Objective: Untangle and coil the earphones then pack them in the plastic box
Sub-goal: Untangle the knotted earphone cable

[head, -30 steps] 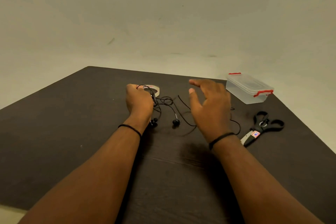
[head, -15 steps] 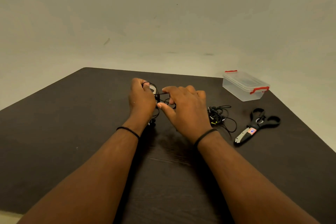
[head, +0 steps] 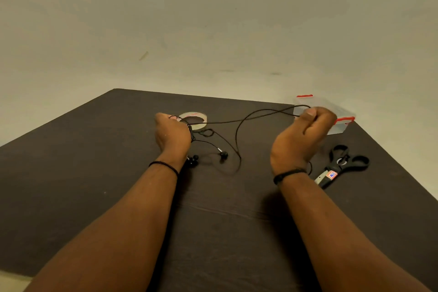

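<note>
Black wired earphones (head: pixel 237 121) stretch between my two hands above the dark table (head: pixel 94 173). My left hand (head: pixel 171 133) grips the cable near its remote, with loops wound around the fingers. My right hand (head: pixel 305 135) pinches a length of the cable and holds it out to the right, in front of the plastic box. Two earbuds (head: pixel 223 154) lie on the table below my left hand, and a slack loop hangs down between the hands. The clear plastic box (head: pixel 341 114) with red clips sits at the far right, lid on, partly hidden by my right hand.
A roll of tape (head: pixel 198 117) lies just behind my left hand. Black-handled scissors (head: pixel 341 166) lie at the right, near my right wrist. The table's right edge runs diagonally past the scissors. A pale wall rises behind the table.
My right hand took hold of the cable beside my left hand and pulled it out to the right, drawing the cable taut. My left hand stayed in place.
</note>
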